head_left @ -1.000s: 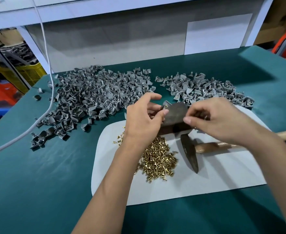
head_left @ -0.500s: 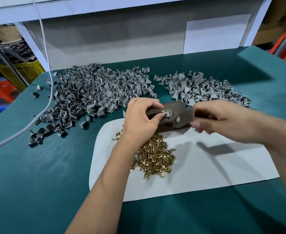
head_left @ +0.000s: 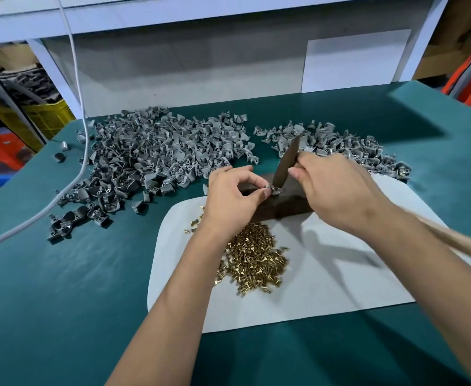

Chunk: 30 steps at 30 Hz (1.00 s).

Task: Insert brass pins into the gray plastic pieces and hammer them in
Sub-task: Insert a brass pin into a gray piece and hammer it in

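Note:
My left hand (head_left: 234, 196) pinches a small gray plastic piece (head_left: 273, 188) with a brass pin in it on top of a dark metal block (head_left: 287, 203). My right hand (head_left: 331, 188) grips a hammer close to its head; the hammer head (head_left: 288, 160) stands upright with its lower face on the piece, and the wooden handle (head_left: 457, 240) runs out to the right. A heap of loose brass pins (head_left: 253, 256) lies on the white sheet (head_left: 340, 280) just below my left wrist.
A big heap of gray plastic pieces (head_left: 150, 162) covers the green table (head_left: 61, 288) at the back left, and a smaller heap (head_left: 337, 146) lies at the back right. A white cable (head_left: 81, 112) hangs down on the left. A grey wall panel (head_left: 200, 71) closes off the back.
My right hand took the hammer up from the white sheet and brought its head down onto the piece on the block. My left hand stayed pinching the piece.

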{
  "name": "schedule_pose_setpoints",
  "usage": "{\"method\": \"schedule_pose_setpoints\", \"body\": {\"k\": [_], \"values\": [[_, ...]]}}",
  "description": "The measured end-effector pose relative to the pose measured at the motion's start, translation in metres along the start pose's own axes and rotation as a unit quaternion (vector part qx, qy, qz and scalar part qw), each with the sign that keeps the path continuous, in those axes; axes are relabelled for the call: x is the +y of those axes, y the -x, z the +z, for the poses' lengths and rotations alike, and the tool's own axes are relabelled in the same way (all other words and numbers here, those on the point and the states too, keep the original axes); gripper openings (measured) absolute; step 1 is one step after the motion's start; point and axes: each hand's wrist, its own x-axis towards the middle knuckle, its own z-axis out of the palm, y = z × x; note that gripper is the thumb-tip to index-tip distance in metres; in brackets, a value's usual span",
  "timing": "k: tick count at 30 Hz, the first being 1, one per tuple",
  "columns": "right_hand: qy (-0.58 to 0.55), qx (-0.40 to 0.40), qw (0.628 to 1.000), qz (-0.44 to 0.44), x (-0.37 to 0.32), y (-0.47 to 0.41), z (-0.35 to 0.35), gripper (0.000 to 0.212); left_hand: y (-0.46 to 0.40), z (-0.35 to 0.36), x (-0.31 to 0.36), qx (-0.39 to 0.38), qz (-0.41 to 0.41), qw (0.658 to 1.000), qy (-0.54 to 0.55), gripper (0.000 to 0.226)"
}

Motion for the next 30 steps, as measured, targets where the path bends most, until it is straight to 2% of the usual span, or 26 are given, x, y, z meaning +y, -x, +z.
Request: {"method": "schedule_pose_setpoints", "body": {"k": [1,3,6,7,10,11,13,15,16,19,20,22,24,25,28,30], "values": [[0.024,-0.028,0.999,0.005,0.002,-0.001,-0.001,0.023,-0.001,0.001,0.0,-0.002,-0.012,1.0,0.007,0.014],[0.06,-0.016,0.998,0.004,0.007,-0.005,-0.008,0.026,-0.001,0.001,-0.001,-0.004,-0.021,1.0,0.011,0.018],[-0.011,0.12,0.993,0.013,0.009,-0.003,-0.013,0.026,-0.002,0.001,-0.004,-0.007,-0.013,1.0,0.009,0.02],[-0.023,0.124,0.992,0.012,0.005,-0.002,-0.011,0.025,-0.002,0.001,-0.005,-0.008,-0.013,1.0,0.007,0.02],[0.041,-0.01,0.999,0.01,-0.004,-0.004,-0.001,0.021,-0.002,0.001,-0.003,-0.008,-0.029,0.999,0.01,0.019],[0.06,-0.022,0.998,0.005,-0.003,-0.006,-0.004,0.023,-0.002,0.001,-0.002,-0.01,-0.032,0.999,0.009,0.018],[0.085,0.02,0.996,-0.006,0.001,-0.011,-0.012,0.026,-0.001,0.0,-0.001,-0.014,-0.031,0.999,0.007,0.015],[0.042,0.097,0.994,0.001,0.001,-0.008,-0.013,0.026,-0.002,0.0,-0.003,-0.015,-0.024,1.0,0.008,0.013],[0.022,0.099,0.995,0.001,-0.003,-0.004,-0.01,0.026,-0.002,0.0,-0.003,-0.013,-0.027,1.0,0.008,0.013],[0.061,-0.009,0.998,-0.001,-0.01,-0.001,-0.002,0.027,-0.002,0.0,0.0,-0.012,-0.043,0.999,0.01,0.018],[0.074,-0.021,0.997,-0.004,-0.009,-0.004,-0.006,0.027,-0.001,0.0,0.001,-0.011,-0.045,0.999,0.006,0.018],[0.092,0.029,0.995,-0.018,-0.005,-0.009,-0.015,0.025,0.0,0.0,0.002,-0.01,-0.04,0.999,-0.005,0.015],[0.042,0.11,0.993,-0.012,-0.007,-0.007,-0.013,0.023,-0.001,0.0,0.0,-0.01,-0.027,1.0,0.005,0.014],[0.023,0.107,0.994,-0.006,-0.011,-0.005,-0.009,0.023,-0.001,0.0,0.0,-0.011,-0.023,1.0,0.01,0.017],[0.06,-0.007,0.998,0.008,-0.012,-0.002,-0.002,0.025,-0.001,-0.001,0.002,-0.009,-0.036,0.999,0.013,0.027],[0.094,0.009,0.995,0.001,-0.005,-0.007,-0.01,0.026,0.0,-0.001,0.003,-0.005,-0.04,0.999,0.006,0.024]]}}
